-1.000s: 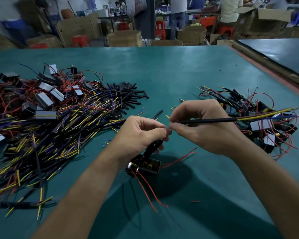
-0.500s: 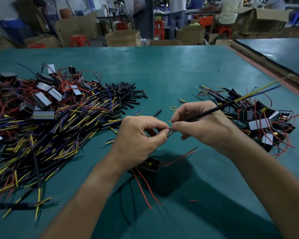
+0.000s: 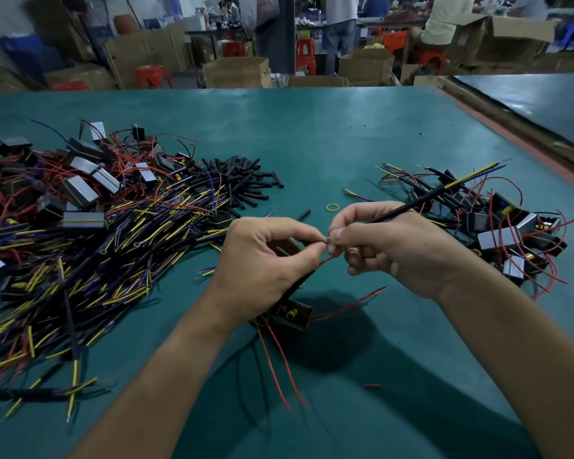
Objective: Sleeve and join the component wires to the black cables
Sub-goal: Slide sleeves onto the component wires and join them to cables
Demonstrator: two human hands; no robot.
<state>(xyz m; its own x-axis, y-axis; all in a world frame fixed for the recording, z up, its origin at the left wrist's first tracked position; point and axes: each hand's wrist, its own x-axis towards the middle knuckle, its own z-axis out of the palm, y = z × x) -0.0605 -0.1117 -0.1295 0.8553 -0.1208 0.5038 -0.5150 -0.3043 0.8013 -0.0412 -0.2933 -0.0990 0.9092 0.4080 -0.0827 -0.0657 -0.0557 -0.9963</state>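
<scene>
My left hand (image 3: 265,260) pinches a red component wire (image 3: 325,260) between thumb and forefinger. The wire runs down to a small black box component (image 3: 292,314) hanging under that hand, with more red leads (image 3: 279,369) trailing toward me. My right hand (image 3: 388,250) pinches the near end of a black cable (image 3: 421,200), fingertip to fingertip with the left hand. The cable slants up to the right and ends in yellow and blue cores (image 3: 478,170). The exact joint between the fingertips is too small to make out.
A big heap of black cables with yellow and blue ends and boxed components (image 3: 80,233) lies at the left. Black sleeve pieces (image 3: 246,183) lie behind it. Finished pieces (image 3: 511,226) pile at the right. A yellow ring (image 3: 332,207) lies on the green table (image 3: 312,134).
The black cable's far end has swung from nearly level to slanting up and away. Both hands have risen slightly, and the box component now hangs lower under my left hand.
</scene>
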